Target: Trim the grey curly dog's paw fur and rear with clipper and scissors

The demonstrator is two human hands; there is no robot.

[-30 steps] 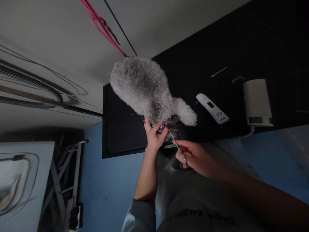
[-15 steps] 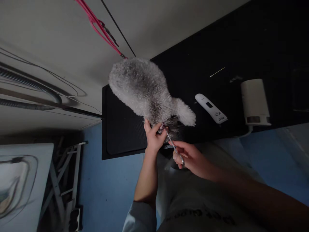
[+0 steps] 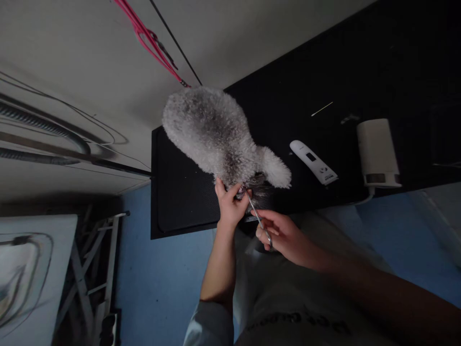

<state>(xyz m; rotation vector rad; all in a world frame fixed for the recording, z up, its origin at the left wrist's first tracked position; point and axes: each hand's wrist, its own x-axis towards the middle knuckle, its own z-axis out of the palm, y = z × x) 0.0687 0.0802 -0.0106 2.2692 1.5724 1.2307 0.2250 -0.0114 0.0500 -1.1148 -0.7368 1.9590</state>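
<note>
A curly grey dog point(image 3: 209, 129) stands on a black grooming table point(image 3: 183, 202), its back toward me. My left hand point(image 3: 230, 202) grips it at its near lower end, thumb and fingers around a small pinkish, bare-looking patch point(image 3: 240, 191). My right hand point(image 3: 279, 233) is closed on a slim metal scissors-like tool point(image 3: 257, 215) with finger rings. The tool's tip meets that pinkish patch beside my left thumb. Whether it is scissors or a hemostat cannot be made out. A fluffy pale part of the dog sticks out to the right, with darker loose hair below it.
On the table to the right lie a white clipper point(image 3: 313, 162), a cotton swab point(image 3: 321, 109) and a white box-shaped device point(image 3: 379, 153) with a cord. A pink leash point(image 3: 154, 43) runs from the dog to the upper left. A metal folding frame point(image 3: 97, 269) stands at lower left.
My right hand and the metal tool's ring end have shifted slightly left. My left hand keeps its hold, and the dog stays in place. The view has turned a little.
</note>
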